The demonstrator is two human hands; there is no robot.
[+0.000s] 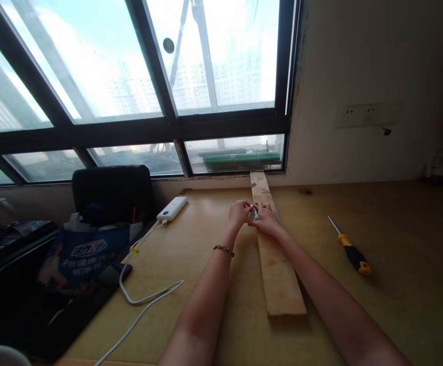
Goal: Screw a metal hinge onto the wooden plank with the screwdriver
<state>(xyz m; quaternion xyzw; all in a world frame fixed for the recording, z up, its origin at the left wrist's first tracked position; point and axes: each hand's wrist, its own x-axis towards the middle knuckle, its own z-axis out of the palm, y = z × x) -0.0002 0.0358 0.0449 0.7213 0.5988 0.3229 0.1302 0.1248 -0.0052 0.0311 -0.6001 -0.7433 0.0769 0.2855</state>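
A wide window (pixel 137 66) with dark frames fills the wall ahead, and below it a pale wooden desk (pixel 396 244) runs across the head view. A long wooden plank (pixel 278 274) lies on the desk, reaching from the sill toward the person. Both hands meet over the plank's far half: the left hand (pixel 238 213) and the right hand (pixel 264 217) have fingers curled closed around a small metal part (pixel 255 212) pinched between them, resting just above or on the plank; which, I cannot tell. A beaded bracelet (pixel 224 249) circles the left wrist. To the right, well apart, lies a yellow-handled screwdriver (pixel 351 249). To the left sits a white power bank (pixel 172 208) with a white cable (pixel 145 300) trailing toward the desk's near edge, beside a black chair (pixel 110 190).
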